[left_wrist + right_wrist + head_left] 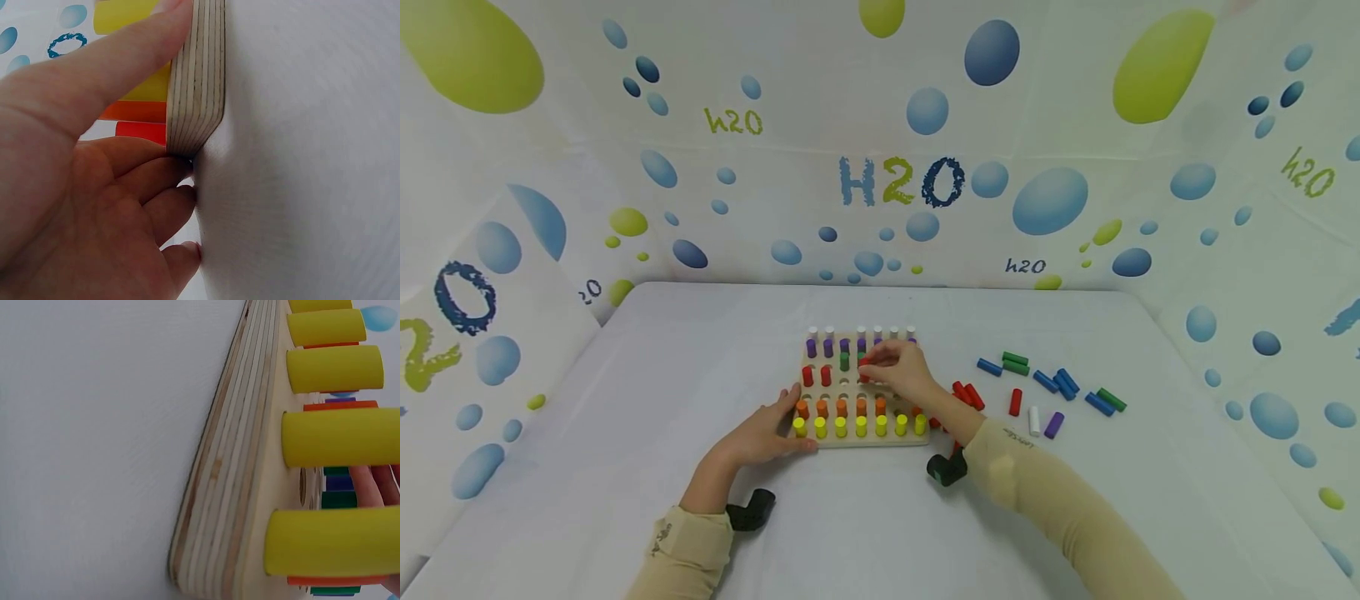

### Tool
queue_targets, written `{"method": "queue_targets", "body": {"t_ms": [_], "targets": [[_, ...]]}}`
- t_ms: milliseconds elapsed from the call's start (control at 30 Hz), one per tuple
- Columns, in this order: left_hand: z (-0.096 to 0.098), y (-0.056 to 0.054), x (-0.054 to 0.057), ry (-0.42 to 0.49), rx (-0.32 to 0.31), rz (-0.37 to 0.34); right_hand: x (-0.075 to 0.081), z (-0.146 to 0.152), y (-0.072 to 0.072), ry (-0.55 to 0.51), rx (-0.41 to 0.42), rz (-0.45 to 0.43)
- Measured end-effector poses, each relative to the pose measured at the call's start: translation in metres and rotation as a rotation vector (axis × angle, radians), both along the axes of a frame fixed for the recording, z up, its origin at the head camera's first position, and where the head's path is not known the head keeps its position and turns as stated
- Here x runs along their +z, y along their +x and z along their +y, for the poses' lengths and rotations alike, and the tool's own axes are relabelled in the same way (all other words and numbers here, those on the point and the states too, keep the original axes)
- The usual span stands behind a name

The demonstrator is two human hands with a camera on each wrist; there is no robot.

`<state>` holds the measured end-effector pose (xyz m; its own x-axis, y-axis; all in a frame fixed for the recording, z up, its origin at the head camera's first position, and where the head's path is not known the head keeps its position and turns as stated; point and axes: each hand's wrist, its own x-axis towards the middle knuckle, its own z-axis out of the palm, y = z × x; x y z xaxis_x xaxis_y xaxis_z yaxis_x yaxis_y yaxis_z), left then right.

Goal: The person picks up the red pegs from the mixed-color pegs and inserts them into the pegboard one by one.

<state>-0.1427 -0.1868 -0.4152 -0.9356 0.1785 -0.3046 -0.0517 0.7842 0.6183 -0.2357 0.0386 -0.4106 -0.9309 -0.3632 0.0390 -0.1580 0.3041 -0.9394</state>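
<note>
Head view: right hand (901, 371) pinches a red peg (867, 367) over the pegboard (880, 439); left hand (767, 433) braces its corner.

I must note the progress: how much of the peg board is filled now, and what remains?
Done: the yellow row, orange row and most back rows stand in the wooden board. In hand: the right hand pinches a red peg over the red row while the left hand steadies the board. Left: loose pegs on the table.

The pegboard (250, 456) is layered plywood with a bare, matt edge showing thin glue lines. The yellow pegs (334, 369) look smooth and painted, with a soft satin finish. The tabletop (625, 392) wears a white, matt cloth, finely textured. The backdrop (880, 125) is printed fabric.
</note>
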Motion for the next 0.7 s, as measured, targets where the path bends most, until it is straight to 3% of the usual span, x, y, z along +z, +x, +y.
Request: {"method": "queue_targets", "body": {"t_ms": [533, 700], "targets": [[0.0, -0.001, 0.0, -0.007, 0.002, -0.009, -0.003, -0.016, 0.001, 0.02, 0.031, 0.036], [0.0, -0.001, 0.0, -0.011, 0.006, -0.013, -0.006, -0.022, 0.0, 0.016, 0.022, 0.012]]}}
